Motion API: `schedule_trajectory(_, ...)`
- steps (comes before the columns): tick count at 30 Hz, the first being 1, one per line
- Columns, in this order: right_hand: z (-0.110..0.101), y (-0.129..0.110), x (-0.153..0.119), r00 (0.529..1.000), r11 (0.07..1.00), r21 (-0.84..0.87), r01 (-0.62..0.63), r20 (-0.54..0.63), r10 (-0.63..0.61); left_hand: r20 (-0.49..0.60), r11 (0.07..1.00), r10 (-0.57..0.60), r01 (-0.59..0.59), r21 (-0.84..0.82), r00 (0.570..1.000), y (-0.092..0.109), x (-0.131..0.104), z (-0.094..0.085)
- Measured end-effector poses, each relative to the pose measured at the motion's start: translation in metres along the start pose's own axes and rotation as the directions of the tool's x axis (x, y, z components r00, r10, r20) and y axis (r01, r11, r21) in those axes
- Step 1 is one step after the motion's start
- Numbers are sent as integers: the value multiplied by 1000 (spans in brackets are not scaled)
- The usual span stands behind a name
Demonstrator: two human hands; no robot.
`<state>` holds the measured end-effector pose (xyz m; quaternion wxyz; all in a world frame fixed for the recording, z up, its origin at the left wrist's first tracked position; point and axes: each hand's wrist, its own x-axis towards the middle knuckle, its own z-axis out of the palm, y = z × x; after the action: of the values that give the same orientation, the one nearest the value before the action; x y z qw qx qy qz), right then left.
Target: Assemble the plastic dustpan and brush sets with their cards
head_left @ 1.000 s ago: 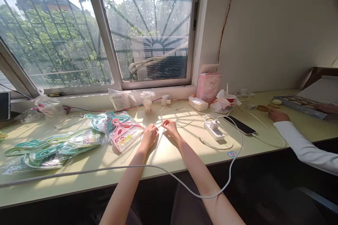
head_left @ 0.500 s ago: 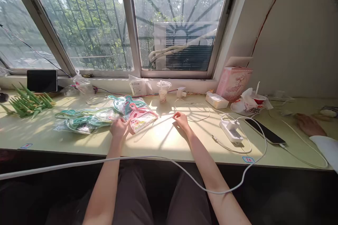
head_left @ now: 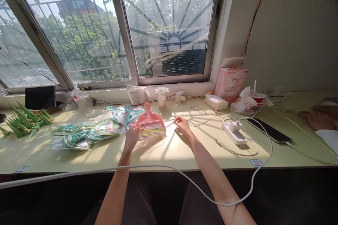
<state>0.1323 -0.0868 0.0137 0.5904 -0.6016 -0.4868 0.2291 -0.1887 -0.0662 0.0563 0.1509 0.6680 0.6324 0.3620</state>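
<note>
A pink dustpan-and-brush pack point(head_left: 151, 126) with a printed label is tilted up off the table, its handle pointing towards the window. My left hand point(head_left: 132, 134) grips its left edge. To the left lie teal packs point(head_left: 126, 113) and green packs point(head_left: 91, 132) in clear plastic, partly overlapping. My right hand point(head_left: 182, 126) hovers just over the sunlit table, right of the pink pack and apart from it, with fingers curled together; whatever they may hold is too small to make out.
A power strip point(head_left: 234, 133), a phone point(head_left: 269, 130) and looping white cables lie right. A cup point(head_left: 162, 97) stands behind. Green plants point(head_left: 26, 121) are at left. Another person's hand point(head_left: 317, 117) rests far right. A white cable crosses before my forearms.
My left hand has lifted the pink pack from the pile, moved it right and turned it more upright. My right hand stays nearly in place. The view has tilted slightly upwards.
</note>
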Motion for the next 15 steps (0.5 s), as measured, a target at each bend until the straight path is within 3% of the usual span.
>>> schedule_trajectory(4,-10,-10,4,970,994,72,78,-236,-59,-39,954,-11,-1,-299,999,47,28,34)
schedule_trajectory(7,-17,-16,4,937,987,18,158,-317,-144,35,803,-94,97,-588,995,83,43,70)
schedule_trajectory(9,-17,-16,3,946,977,-34,210,-246,-212,122,682,-113,166,-712,986,98,46,95)
schedule_trajectory(11,-11,-13,0,967,970,-61,237,-85,-242,200,611,-77,205,-765,977,101,44,116)
schedule_trajectory(13,-2,-8,-4,974,973,-84,213,96,-205,265,556,-39,242,-796,963,96,39,133)
schedule_trajectory(15,6,-4,-8,969,981,-113,159,205,-134,295,472,-64,290,-833,953,88,35,141)
